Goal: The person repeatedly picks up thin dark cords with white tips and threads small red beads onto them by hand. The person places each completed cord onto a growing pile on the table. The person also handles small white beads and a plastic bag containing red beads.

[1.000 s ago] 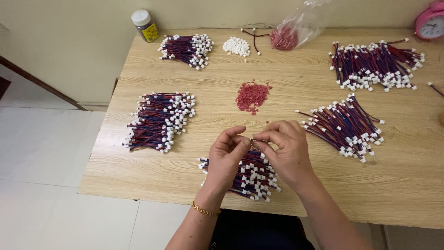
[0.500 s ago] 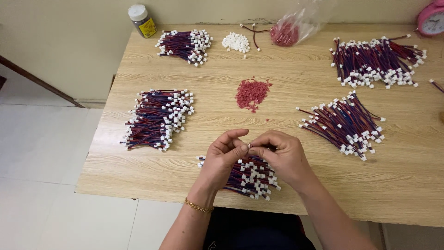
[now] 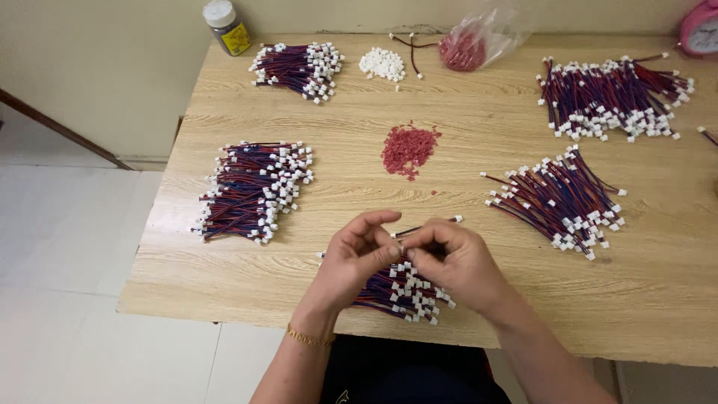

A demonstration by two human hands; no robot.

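Both hands meet just above the near edge of the counter (image 3: 224,299), and I read them as pinched shut on one thin wire lead (image 3: 428,227). My left hand (image 3: 355,254) curls with thumb and forefinger closed at the lead's near end; my right hand (image 3: 460,262) closes against it from the other side, fingertips touching the left ones. What sits between the fingertips is too small for me to make out. The free end of the lead sticks out beyond the right hand, away from me, and ends in a small white plug.

Under both palms lies a bundle of finished leads (image 3: 400,292), red and blue strands with white plugs, partly hidden by my hands.

I judge the lead to be very light and limp: it will droop if held at one end, so the firm place to take it is right behind the plug, where the strands are stiffest. The plug looks like hard plastic, smooth and easy to let slip, and its strands are thin enough to bend or pull out if tugged.

Ahead of my hands is a heap of red bits (image 3: 409,148). To the left lies another bundle (image 3: 254,191), to the right a third (image 3: 557,202), both well apart from my hands. Farther off sits a pile of white plugs (image 3: 381,63).
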